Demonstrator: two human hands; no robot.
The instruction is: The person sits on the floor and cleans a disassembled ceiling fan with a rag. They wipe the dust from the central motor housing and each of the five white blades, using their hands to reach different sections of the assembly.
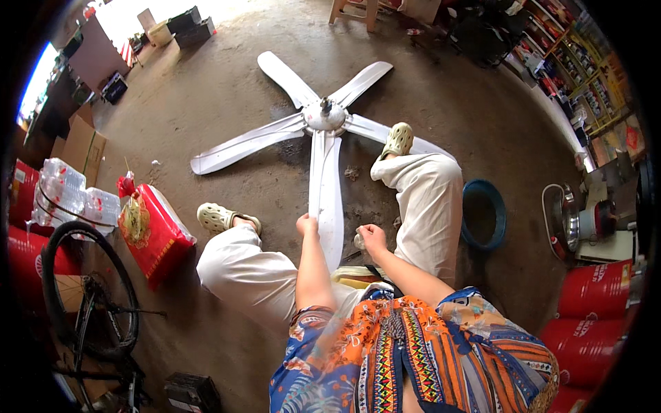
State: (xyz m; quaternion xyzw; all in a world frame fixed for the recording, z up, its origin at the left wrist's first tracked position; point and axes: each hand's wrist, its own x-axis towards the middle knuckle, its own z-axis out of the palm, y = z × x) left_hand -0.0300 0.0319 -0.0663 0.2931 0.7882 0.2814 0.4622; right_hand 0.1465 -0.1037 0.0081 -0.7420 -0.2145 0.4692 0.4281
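Note:
A white ceiling fan [325, 115] with several long blades lies on the floor in front of me. Its nearest blade [326, 189] points back between my legs. My left hand [307, 225] is closed at the left edge of that blade, near its tip, seeming to grip it. To the right of the same blade, apart from it, my right hand [372, 239] is closed with curled fingers. Something small and whitish shows at its fingertips, too little of it to name. The fan's hub carries a dark metal stub at its centre.
A red bag [155, 230] stands at my left beside plastic-wrapped clear bottles [65, 193] and a bicycle wheel [89, 289]. A blue tub [484, 215] sits right of my knee. Red drums [593, 299] line the lower right, and stocked shelves [582, 69] the far right.

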